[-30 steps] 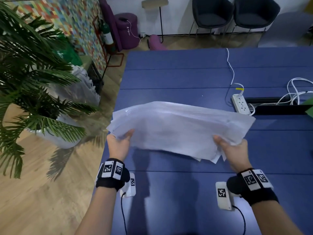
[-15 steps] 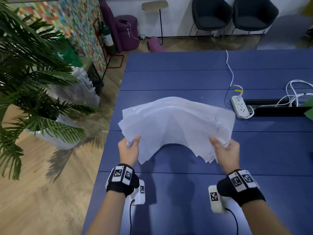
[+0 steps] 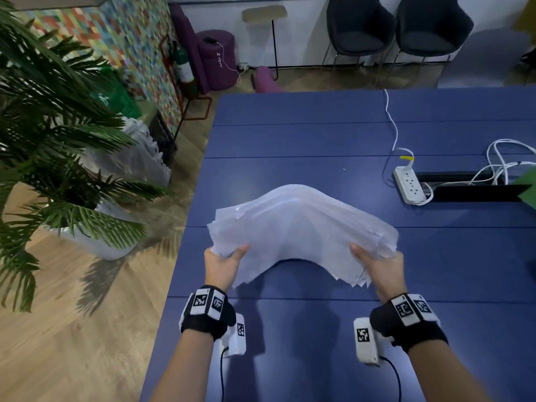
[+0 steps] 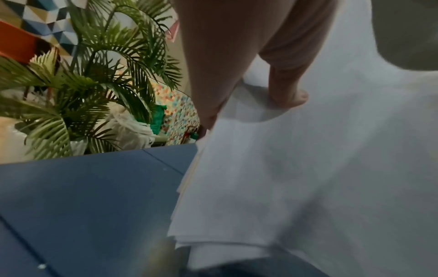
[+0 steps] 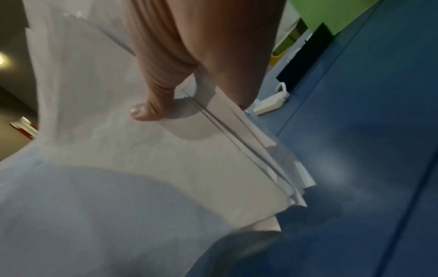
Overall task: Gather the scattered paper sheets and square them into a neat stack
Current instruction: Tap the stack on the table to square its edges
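Observation:
A loose bundle of white paper sheets (image 3: 301, 227) is held above the blue table (image 3: 319, 134), bowed upward in the middle like an arch. My left hand (image 3: 224, 264) grips its left end, thumb on top (image 4: 288, 90) and fingers underneath. My right hand (image 3: 377, 265) grips the right end the same way, thumb pressed on the top sheet (image 5: 151, 105). The sheet edges (image 5: 279, 168) are uneven and fan out at the near right corner. In the wrist views the paper (image 4: 296, 178) hangs down close to the table.
A white power strip (image 3: 410, 185) with cables lies at the right, beside a black cable slot (image 3: 470, 188). A green object (image 3: 528, 192) shows at the right edge. A potted palm (image 3: 58, 158) stands on the floor left of the table. Chairs (image 3: 359, 27) stand behind.
Both hands have come closer together, so the flat bundle has bowed upward into an arch. The sheets sit more gathered than a second ago.

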A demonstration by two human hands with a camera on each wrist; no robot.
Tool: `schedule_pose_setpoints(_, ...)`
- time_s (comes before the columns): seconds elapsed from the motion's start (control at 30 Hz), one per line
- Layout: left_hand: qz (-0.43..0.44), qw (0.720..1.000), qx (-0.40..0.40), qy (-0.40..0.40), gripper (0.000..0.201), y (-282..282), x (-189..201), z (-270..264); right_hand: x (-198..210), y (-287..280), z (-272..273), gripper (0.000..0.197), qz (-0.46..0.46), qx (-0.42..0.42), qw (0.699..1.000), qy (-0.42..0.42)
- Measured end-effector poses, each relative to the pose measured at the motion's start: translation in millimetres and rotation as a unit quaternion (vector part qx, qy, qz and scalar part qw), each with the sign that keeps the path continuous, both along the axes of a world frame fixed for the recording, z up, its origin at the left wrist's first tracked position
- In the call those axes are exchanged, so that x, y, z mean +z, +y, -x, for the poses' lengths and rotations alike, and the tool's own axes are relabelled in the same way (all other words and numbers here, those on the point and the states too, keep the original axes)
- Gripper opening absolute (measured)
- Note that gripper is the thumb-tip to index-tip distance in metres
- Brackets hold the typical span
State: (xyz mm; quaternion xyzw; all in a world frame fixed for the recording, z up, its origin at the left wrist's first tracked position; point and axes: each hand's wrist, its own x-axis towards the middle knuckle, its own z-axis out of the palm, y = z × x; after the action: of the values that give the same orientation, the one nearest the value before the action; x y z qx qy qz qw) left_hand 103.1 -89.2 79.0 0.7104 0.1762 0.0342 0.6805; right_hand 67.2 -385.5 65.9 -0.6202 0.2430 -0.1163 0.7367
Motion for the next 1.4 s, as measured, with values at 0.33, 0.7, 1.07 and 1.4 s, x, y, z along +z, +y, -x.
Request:
schedule_pose_setpoints(0.33,0.023,0.999,-0.007,0.047,0.034,7,-16,-5,-32,-14,6,0.035,-0.011,0.049,0.997,0.051)
schedule_pose_setpoints(0.7,0.014,0.998,-0.019,0.058,0.034,14,-30,8,-37,-5,15,0.032,0.023,0.067,0.997,0.030)
schedule_pose_setpoints(1.07,0.017,0.997,-0.036,0.060,0.038,14,-31,2,-31,3,11,0.023,-0.008,0.048,0.999,0.011)
schedule_pose_setpoints(1.4,0.040,0.990,-0.009,0.135,0.034,0,-48,5,-51,20,2,0.028,-0.019,0.020,0.997,0.072)
